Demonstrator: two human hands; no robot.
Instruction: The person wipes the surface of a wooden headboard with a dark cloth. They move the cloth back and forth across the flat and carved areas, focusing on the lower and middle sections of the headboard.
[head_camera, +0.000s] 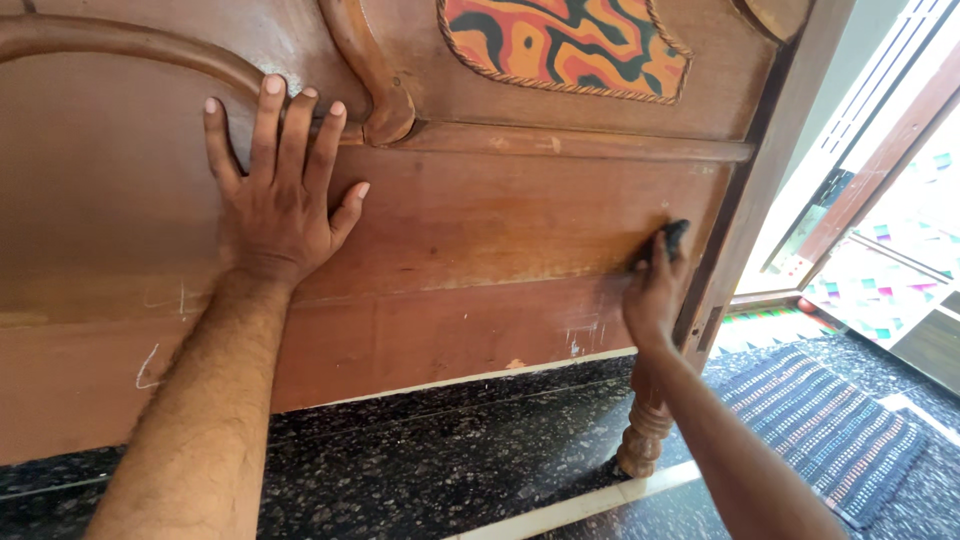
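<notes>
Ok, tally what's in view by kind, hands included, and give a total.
Hands: 2, left hand flat on the wooden panel, right hand holding a dark pad
Wooden panels: 1
Dark pads: 1
Turned legs: 1
Striped mats: 1
Total: 6

Small dark pad (676, 236) against upright brown wooden panel (480, 230)

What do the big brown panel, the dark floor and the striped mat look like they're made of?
Panel: apparently solid wood with a worn reddish-brown varnish; grain, scuffs and carved moulding show. Floor: probably polished stone, black with pale speckles and a sheen. Mat: seemingly woven fabric, with ribbed blue and pale stripes.
</notes>
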